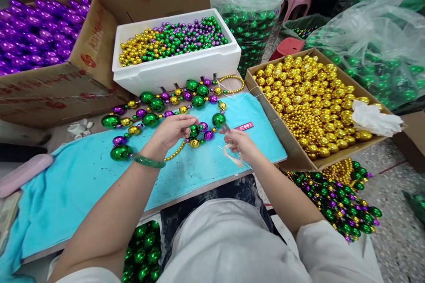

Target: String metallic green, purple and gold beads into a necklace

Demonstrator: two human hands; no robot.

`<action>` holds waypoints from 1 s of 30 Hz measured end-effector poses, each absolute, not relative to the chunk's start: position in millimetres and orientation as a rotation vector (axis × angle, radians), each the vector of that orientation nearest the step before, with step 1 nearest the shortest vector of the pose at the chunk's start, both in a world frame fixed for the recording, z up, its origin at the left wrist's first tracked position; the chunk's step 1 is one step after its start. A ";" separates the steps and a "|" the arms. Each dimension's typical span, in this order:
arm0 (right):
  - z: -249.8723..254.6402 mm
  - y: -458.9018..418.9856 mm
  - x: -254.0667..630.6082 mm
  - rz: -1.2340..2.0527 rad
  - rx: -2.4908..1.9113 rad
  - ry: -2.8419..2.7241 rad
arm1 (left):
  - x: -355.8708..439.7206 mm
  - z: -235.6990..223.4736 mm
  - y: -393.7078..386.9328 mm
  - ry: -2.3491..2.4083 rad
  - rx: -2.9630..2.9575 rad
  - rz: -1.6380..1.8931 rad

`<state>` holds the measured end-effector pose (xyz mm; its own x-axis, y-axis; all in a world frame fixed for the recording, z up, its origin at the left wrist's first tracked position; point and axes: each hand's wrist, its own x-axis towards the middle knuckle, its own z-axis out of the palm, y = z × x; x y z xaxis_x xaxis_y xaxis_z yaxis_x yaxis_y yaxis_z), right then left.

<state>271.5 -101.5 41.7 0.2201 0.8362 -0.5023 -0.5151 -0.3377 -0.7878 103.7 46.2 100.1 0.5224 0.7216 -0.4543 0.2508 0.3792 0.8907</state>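
My left hand (177, 129), a green bangle (148, 161) on its wrist, is closed in a pinch at the end of a bead strand, with a thin thread by its fingertips. Beside those fingers are a green bead (194, 131) and purple beads (208, 135). My right hand (241, 142) is closed round scissors (231, 155) with pale handles; their blades point toward a large green bead (218, 120). Behind both hands, strands of green, purple and gold beads (150, 120) lie on a turquoise cloth (109, 185). A small pink label (244, 126) lies beyond my right hand.
At the back stands a white foam box (175, 68) of small mixed beads. A carton (96, 48) of purple beads is left, a shallow carton (300, 168) of gold beads right. Finished-looking strands (335, 203) hang below it. A pink case (26, 174) lies far left.
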 end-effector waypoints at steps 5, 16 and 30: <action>32.4 -72.4 259.9 1.579 -1.148 -0.154 | 103.4 100.2 42.3 1.029 1.211 0.359; 36.8 -56.8 253.3 1.578 -0.998 -0.038 | 104.6 98.1 38.4 1.041 1.276 0.302; 46.3 -57.4 255.6 1.472 -1.056 -0.087 | 105.8 91.6 36.7 1.039 1.311 0.265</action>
